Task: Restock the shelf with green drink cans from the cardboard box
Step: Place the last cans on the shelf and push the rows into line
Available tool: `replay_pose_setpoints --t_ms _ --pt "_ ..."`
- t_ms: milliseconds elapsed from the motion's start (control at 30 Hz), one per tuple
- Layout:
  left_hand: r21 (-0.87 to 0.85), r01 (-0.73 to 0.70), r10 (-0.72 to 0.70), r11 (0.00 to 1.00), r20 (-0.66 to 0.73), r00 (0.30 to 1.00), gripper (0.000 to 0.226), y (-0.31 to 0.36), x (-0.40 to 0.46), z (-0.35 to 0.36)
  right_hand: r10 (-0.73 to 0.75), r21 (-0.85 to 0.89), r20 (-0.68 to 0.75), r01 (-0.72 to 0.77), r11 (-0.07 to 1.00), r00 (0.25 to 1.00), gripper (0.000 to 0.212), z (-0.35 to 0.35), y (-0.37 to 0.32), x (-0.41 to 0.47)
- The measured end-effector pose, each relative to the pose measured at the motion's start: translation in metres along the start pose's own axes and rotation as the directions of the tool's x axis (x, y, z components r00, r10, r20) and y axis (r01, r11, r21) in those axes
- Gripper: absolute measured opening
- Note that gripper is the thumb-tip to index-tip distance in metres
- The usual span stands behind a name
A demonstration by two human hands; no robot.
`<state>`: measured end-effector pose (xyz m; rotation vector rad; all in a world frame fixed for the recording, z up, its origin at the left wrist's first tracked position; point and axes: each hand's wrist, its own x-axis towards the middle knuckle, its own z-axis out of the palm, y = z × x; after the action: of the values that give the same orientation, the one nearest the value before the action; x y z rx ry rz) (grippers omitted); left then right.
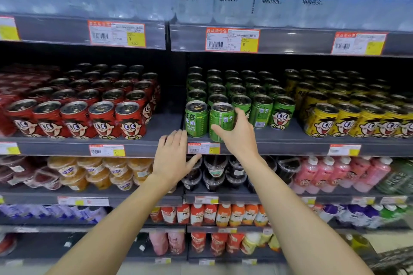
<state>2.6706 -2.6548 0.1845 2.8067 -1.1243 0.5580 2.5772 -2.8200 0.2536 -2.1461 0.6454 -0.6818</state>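
Standing at the near edge of the shelf [290, 140], just right of another green one, the green can [221, 121] is grasped around its side wall by the right hand [237, 131]. The left hand [172, 158] is held released, fingers straight, nearer and lower left. The can is judged rigid, smooth, fairly heavy if full; it is best held mid-body. The cardboard box is not seen.

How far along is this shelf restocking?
Mostly done: the green cans fill rows to the back of the shelf. In hand: the right hand grips a front can; the left hand is free. The box isn't visible, so what's left is unknown.
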Motion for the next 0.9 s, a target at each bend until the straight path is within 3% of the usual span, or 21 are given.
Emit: replay_pose_setpoints --t_ms 300,900 --pt "0.011 -0.061 0.061 0.998 -0.028 0.998 0.085 -0.007 0.001 0.005 0.032 0.036 -0.027 -0.031 0.999 0.999 0.082 0.01 -0.009 0.006" --pt "0.082 -0.048 0.05 0.995 -0.015 0.999 0.092 -0.002 0.0 0.004 0.076 0.035 -0.02 -0.076 0.997 0.997 0.076 0.016 0.0 0.016"
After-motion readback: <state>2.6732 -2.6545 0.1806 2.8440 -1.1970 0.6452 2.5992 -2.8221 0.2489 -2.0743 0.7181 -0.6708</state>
